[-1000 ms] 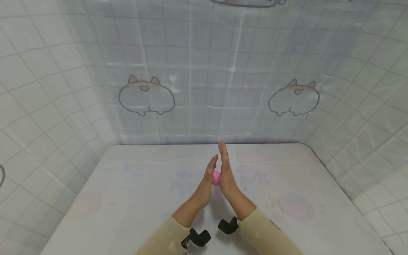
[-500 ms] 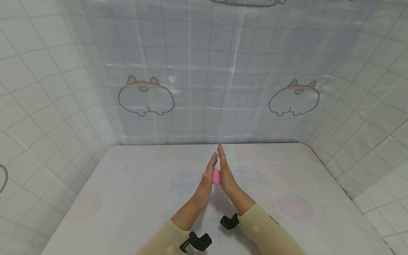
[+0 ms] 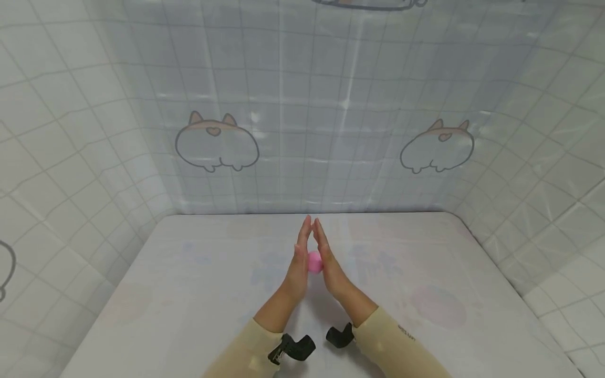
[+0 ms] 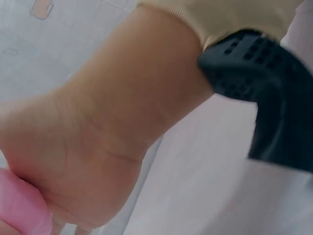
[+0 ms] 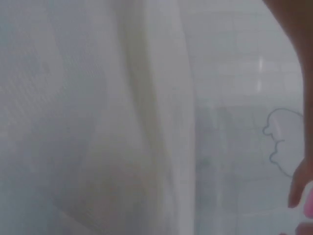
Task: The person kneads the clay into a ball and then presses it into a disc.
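A small round lump of pink modelling clay [image 3: 314,262] sits between two upright palms over the table. My left hand [image 3: 298,270] presses it from the left, fingers straight and pointing away from me. From the other side my right hand [image 3: 333,270] presses against it, also with straight fingers. The fingertips of both hands lean together at the top, with the clay lower down near the palms. In the left wrist view, the pink clay [image 4: 22,205] lies against the heel of the left hand [image 4: 73,161]. Only a sliver of clay [image 5: 309,203] shows at the right wrist view's edge.
A pale printed table [image 3: 198,283] spreads under the hands. White and grey grid-patterned sheets with cartoon animal drawings [image 3: 217,144] hang behind it and at both sides. Black wrist mounts [image 3: 298,347] stick out from the cream sleeves [image 3: 397,346].
The palms have slid against each other: my left hand has gone forward and slightly left, the right back and left. The pink clay has shifted a little left between them.
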`<state>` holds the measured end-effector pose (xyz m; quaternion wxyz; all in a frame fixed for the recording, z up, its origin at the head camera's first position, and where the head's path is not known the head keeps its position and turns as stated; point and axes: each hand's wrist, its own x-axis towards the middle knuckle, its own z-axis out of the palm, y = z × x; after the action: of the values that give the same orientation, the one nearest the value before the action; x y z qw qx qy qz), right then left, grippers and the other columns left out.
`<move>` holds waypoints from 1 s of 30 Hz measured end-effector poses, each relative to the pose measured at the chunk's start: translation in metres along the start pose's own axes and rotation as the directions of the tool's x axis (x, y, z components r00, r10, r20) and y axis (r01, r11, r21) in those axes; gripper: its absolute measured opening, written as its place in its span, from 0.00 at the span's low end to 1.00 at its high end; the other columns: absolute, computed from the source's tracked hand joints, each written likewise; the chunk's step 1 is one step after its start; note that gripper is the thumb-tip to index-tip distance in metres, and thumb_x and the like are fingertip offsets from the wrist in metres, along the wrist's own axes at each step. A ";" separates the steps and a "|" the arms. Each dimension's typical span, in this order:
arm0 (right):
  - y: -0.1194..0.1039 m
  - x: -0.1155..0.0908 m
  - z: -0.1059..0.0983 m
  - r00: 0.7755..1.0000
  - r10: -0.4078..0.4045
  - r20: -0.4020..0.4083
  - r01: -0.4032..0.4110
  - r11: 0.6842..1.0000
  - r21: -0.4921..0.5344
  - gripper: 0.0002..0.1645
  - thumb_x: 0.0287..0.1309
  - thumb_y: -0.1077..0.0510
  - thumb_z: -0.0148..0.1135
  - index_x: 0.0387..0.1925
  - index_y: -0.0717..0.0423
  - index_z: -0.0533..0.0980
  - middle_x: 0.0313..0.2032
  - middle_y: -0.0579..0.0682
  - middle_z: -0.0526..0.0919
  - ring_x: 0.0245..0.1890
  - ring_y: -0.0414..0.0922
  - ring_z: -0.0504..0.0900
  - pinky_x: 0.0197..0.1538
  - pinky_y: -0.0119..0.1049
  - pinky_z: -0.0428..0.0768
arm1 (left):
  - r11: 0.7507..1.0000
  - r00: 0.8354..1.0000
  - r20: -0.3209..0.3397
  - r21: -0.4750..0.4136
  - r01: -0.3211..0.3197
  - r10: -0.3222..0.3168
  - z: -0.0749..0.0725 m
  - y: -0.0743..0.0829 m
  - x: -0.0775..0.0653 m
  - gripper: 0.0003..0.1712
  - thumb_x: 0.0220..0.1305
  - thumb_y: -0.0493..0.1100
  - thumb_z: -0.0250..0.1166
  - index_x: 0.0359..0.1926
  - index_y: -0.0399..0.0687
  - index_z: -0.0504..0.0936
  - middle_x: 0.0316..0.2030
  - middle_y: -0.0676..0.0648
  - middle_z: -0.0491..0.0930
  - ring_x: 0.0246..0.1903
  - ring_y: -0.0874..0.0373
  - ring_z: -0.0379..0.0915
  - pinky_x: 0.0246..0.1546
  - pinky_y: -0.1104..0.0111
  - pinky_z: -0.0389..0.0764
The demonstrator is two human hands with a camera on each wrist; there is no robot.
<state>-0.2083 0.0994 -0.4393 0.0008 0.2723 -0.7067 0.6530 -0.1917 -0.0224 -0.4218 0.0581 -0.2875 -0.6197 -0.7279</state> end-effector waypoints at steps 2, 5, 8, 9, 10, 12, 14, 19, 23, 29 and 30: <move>0.000 -0.002 0.002 0.999 -0.036 0.037 0.035 0.999 0.023 0.48 0.69 0.23 0.21 0.80 0.40 0.32 0.79 0.54 0.37 0.78 0.59 0.36 0.69 0.72 0.38 | 0.999 0.999 -0.036 0.042 0.013 -0.011 -0.001 -0.002 0.001 0.52 0.69 0.78 0.27 0.81 0.50 0.38 0.80 0.46 0.34 0.77 0.45 0.25 0.66 0.32 0.28; 0.000 -0.004 0.005 0.992 -0.106 0.075 0.102 0.993 0.061 0.47 0.71 0.25 0.21 0.80 0.42 0.32 0.79 0.55 0.37 0.78 0.58 0.35 0.70 0.69 0.38 | 0.997 0.996 -0.083 0.063 0.039 -0.033 -0.002 -0.005 0.004 0.50 0.70 0.77 0.28 0.81 0.52 0.38 0.80 0.47 0.34 0.77 0.46 0.26 0.66 0.31 0.30; -0.001 -0.007 0.008 0.983 -0.167 0.076 0.163 0.985 0.064 0.47 0.72 0.26 0.21 0.80 0.45 0.32 0.79 0.56 0.37 0.78 0.57 0.36 0.72 0.65 0.37 | 0.995 0.990 -0.122 0.063 0.072 -0.064 -0.002 -0.006 0.005 0.50 0.69 0.77 0.29 0.81 0.54 0.39 0.80 0.48 0.36 0.77 0.47 0.28 0.66 0.31 0.31; -0.003 -0.007 0.009 0.981 -0.180 0.074 0.175 0.982 0.067 0.47 0.72 0.27 0.21 0.80 0.48 0.32 0.79 0.57 0.37 0.78 0.57 0.36 0.72 0.64 0.36 | 0.994 0.988 -0.136 0.067 0.087 -0.077 -0.002 -0.006 0.005 0.50 0.69 0.77 0.29 0.81 0.55 0.40 0.80 0.48 0.36 0.77 0.47 0.29 0.67 0.32 0.32; -0.004 -0.008 0.010 0.980 -0.188 0.070 0.183 0.981 0.070 0.48 0.73 0.27 0.21 0.80 0.49 0.32 0.79 0.57 0.37 0.78 0.58 0.36 0.72 0.64 0.36 | 0.993 0.985 -0.151 0.068 0.100 -0.089 -0.003 -0.007 0.005 0.49 0.69 0.78 0.29 0.81 0.56 0.40 0.80 0.48 0.37 0.77 0.47 0.30 0.67 0.32 0.33; -0.007 -0.009 0.011 0.979 -0.193 0.061 0.187 0.979 0.081 0.48 0.73 0.27 0.22 0.80 0.51 0.32 0.79 0.59 0.37 0.78 0.59 0.37 0.73 0.63 0.37 | 0.989 0.979 -0.174 0.085 0.124 -0.107 -0.004 -0.008 0.005 0.49 0.69 0.78 0.28 0.81 0.58 0.41 0.79 0.48 0.39 0.77 0.46 0.32 0.67 0.32 0.34; -0.008 -0.010 0.012 0.981 -0.186 0.054 0.181 0.980 0.085 0.48 0.73 0.27 0.23 0.80 0.51 0.32 0.79 0.59 0.37 0.78 0.58 0.37 0.73 0.61 0.38 | 0.984 0.975 -0.189 0.112 0.138 -0.115 -0.006 -0.009 0.005 0.47 0.70 0.77 0.27 0.81 0.59 0.42 0.79 0.48 0.40 0.77 0.46 0.34 0.68 0.33 0.35; -0.014 -0.012 0.013 0.983 -0.180 0.037 0.176 0.980 0.091 0.51 0.71 0.25 0.23 0.79 0.52 0.31 0.79 0.59 0.39 0.78 0.56 0.38 0.75 0.56 0.39 | 0.960 0.971 -0.207 0.226 0.164 -0.117 -0.009 -0.011 0.002 0.42 0.75 0.71 0.27 0.80 0.55 0.46 0.79 0.46 0.41 0.77 0.45 0.35 0.69 0.34 0.39; -0.021 -0.014 0.011 0.973 -0.224 0.048 0.217 0.969 0.117 0.53 0.69 0.23 0.23 0.79 0.50 0.30 0.79 0.59 0.36 0.78 0.58 0.35 0.72 0.63 0.35 | 0.935 0.967 -0.193 0.282 0.217 -0.167 -0.012 -0.018 -0.004 0.42 0.75 0.70 0.25 0.80 0.54 0.47 0.79 0.44 0.41 0.77 0.43 0.35 0.67 0.32 0.41; -0.029 -0.013 0.007 0.976 -0.209 0.052 0.207 0.977 0.046 0.50 0.68 0.22 0.21 0.80 0.43 0.31 0.79 0.56 0.36 0.78 0.56 0.36 0.69 0.70 0.32 | 0.952 0.974 -0.112 0.216 0.218 -0.197 -0.012 -0.025 -0.009 0.42 0.75 0.71 0.24 0.81 0.59 0.42 0.80 0.47 0.39 0.77 0.41 0.35 0.66 0.30 0.39; -0.030 -0.013 0.007 0.978 -0.206 0.047 0.204 0.978 0.029 0.50 0.68 0.22 0.21 0.80 0.43 0.31 0.79 0.55 0.36 0.78 0.56 0.36 0.69 0.70 0.33 | 0.956 0.975 -0.100 0.201 0.215 -0.199 -0.011 -0.025 -0.010 0.42 0.74 0.72 0.24 0.81 0.59 0.42 0.80 0.47 0.39 0.77 0.41 0.35 0.66 0.30 0.39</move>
<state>-0.1836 0.0981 -0.4174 0.0474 0.3598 -0.6669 0.6508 -0.1983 -0.0300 -0.4495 0.0359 -0.1844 -0.7174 -0.6708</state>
